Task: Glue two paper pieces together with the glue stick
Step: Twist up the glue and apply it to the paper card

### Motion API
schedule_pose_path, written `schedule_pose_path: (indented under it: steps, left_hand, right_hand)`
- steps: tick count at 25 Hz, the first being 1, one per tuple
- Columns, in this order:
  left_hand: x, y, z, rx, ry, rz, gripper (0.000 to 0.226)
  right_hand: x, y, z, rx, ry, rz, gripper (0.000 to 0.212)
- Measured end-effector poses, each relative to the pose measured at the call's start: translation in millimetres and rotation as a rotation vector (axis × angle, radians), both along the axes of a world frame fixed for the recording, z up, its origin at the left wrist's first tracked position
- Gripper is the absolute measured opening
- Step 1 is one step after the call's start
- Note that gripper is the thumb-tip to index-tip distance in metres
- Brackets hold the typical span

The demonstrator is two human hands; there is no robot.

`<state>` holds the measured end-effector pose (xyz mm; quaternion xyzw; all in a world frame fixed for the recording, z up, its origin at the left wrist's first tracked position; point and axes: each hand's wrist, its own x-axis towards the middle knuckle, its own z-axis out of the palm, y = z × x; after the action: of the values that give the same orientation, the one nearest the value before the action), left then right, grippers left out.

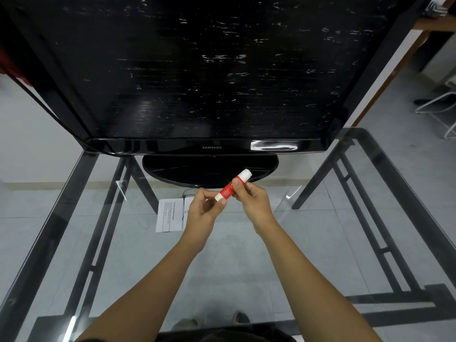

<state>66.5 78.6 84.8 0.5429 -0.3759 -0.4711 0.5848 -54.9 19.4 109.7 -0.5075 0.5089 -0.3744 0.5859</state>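
Note:
A red and white glue stick (228, 190) is held slanted above the glass table, its white cap pointing up and to the right. My left hand (203, 211) pinches its lower white end. My right hand (251, 201) grips its red middle. A white printed paper piece (169, 215) lies flat on the glass just left of my left hand. A second paper piece (188, 206) shows as a narrow strip beside it, mostly hidden behind my left hand.
A large black monitor (197, 70) stands at the back of the glass table (320, 243), its oval base (187, 171) just beyond my hands. The table's dark metal frame (365, 206) shows through the glass. A thin black cable (185, 193) runs near the papers.

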Motion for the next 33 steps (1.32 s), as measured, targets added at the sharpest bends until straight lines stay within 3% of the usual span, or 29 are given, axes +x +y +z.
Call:
schedule_pose_path:
  steps: [6,13,19,25,29,33]
  left_hand:
    - [-1.9,0.9,-0.1,0.027,0.043,0.017,0.011]
    - [1.2,-0.6,0.8,-0.018,-0.035,0.032,0.017]
    - [2.6,-0.2,-0.3,0.000,0.045,0.023,0.020]
    - [18.4,5.9,-0.2,0.019,0.060,0.093,0.019]
    - [44.8,14.9,-0.3,0.036,0.068,0.183,0.017]
    - [71.5,25.7,0.1,0.043,0.061,0.252,0.018]
  right_hand:
    - [0.3,-0.9,1.5,-0.011,-0.007,0.009,0.032]
    - [2.6,0.2,-0.4,-0.010,0.033,0.010,0.033]
    - [5.0,-1.0,2.8,-0.043,0.029,0.035,0.024]
    - [14.3,-3.7,-6.4,-0.035,0.093,0.183,0.043]
    - [34.8,-1.3,-38.1,-0.129,0.347,0.190,0.040]
    - [52.7,10.0,-79.0,-0.345,0.859,0.572,0.048]
